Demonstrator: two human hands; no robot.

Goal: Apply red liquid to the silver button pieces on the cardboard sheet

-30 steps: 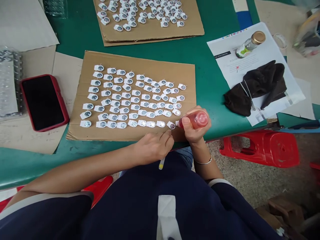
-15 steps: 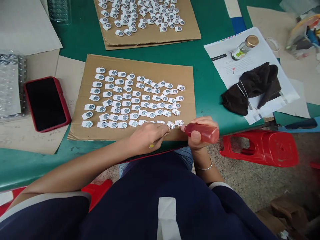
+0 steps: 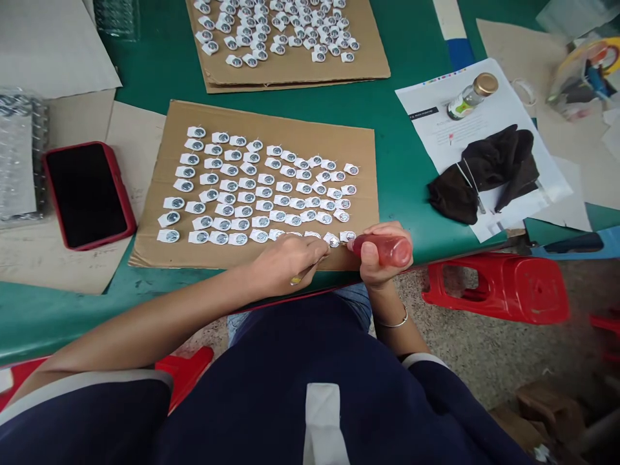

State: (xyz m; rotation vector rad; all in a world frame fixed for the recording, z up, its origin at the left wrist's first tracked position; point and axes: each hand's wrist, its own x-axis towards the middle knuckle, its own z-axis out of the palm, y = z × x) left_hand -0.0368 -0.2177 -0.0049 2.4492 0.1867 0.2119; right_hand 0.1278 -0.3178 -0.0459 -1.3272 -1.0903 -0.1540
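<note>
My left hand (image 3: 285, 263) rests at the near edge of a cardboard sheet (image 3: 329, 145), closed around a thin tool with a yellow end (image 3: 296, 280). The fingers cover most of that tool, and its exact kind is unclear. In my right hand (image 3: 375, 274) is a red squeeze bottle (image 3: 387, 249), tilted with its nozzle pointing left. The nozzle is at the last small white tag (image 3: 347, 236) of the front row, touching or just beside it. Another white tag (image 3: 331, 239) with a round metallic disc lies between my hands. Rows of similar tags cover the sheet.
A second cardboard (image 3: 290, 74) with many tags lies behind. Left is a red-cased phone (image 3: 90, 194); right are a dark cloth (image 3: 489, 171) and a small jar (image 3: 472, 97) on a printed paper (image 3: 426, 90). A red stool (image 3: 498, 287) stands beside the table.
My right hand has moved slightly left with the squeeze bottle, whose nozzle is now closer to the end tag. My left hand has stayed nearly in place. The view has shifted a little.
</note>
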